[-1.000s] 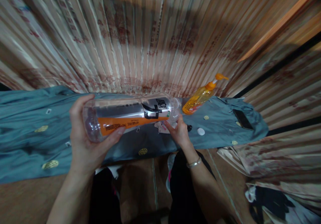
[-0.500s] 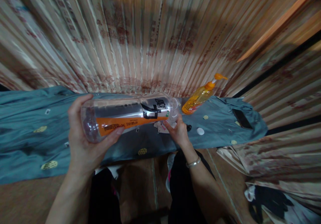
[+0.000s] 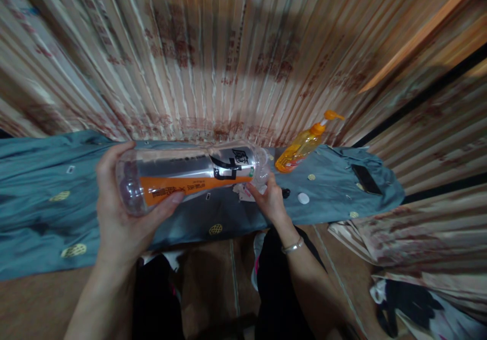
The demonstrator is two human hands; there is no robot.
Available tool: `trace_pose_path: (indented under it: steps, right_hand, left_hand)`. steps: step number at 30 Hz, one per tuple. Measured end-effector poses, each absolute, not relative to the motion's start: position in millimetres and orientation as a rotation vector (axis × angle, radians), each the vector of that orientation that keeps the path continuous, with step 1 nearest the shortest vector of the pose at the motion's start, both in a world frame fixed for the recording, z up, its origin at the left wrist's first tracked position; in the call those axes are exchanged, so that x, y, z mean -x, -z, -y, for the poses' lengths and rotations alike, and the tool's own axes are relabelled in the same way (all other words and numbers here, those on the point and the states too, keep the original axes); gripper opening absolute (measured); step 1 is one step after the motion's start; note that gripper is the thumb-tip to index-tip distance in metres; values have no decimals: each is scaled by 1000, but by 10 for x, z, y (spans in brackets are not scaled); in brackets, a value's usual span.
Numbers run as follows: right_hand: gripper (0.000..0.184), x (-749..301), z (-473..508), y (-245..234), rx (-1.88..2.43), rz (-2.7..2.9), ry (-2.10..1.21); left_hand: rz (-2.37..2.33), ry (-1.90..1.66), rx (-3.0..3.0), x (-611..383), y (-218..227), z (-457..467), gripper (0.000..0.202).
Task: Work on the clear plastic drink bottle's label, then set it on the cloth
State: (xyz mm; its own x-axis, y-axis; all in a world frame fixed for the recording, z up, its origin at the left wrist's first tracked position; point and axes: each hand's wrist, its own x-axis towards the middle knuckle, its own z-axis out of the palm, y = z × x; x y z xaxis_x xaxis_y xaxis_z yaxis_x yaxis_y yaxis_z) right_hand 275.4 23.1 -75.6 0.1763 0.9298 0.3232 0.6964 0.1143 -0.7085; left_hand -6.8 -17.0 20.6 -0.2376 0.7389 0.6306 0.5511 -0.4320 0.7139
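Note:
Over the cloth-covered surface, a clear plastic bottle [image 3: 190, 170] with an orange and silver label lies sideways in the air, its neck pointing right. Round its base, at the left end, are the fingers and thumb of my left hand [image 3: 129, 203]. My right hand [image 3: 271, 198] is closed at the neck end, thumb and fingers against the clear plastic; part of the grip is hidden behind the bottle. Beyond the neck stands a pump bottle [image 3: 299, 152] of yellow-orange liquid with an orange pump head.
A teal cloth [image 3: 243, 218] with yellow patterns covers the long narrow surface. On it are a black phone [image 3: 366, 179], a white round disc [image 3: 303, 198], a small black object [image 3: 285, 193] and a crumpled paper-like piece [image 3: 243, 193]. A pleated curtain [image 3: 213, 66] hangs behind.
The plastic bottle and my left hand have shifted slightly to the left. My right hand stays at the neck end, almost unmoved.

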Motion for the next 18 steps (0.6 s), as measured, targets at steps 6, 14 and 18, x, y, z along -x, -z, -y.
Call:
trace_pose_path:
  steps: [6, 14, 18]
  right_hand:
    - [54, -2740, -220, 733, 1659, 1583, -376]
    - [55, -2730, -216, 713, 1682, 1576, -375]
    - [55, -2730, -216, 700, 1677, 1583, -381]
  left_hand:
    - [-1562, -1774, -1836, 80, -207, 156, 99]
    - [-1552, -1775, -1851, 88, -209, 164, 97]
    - [-1555, -1765, -1875, 88, -217, 156, 97]
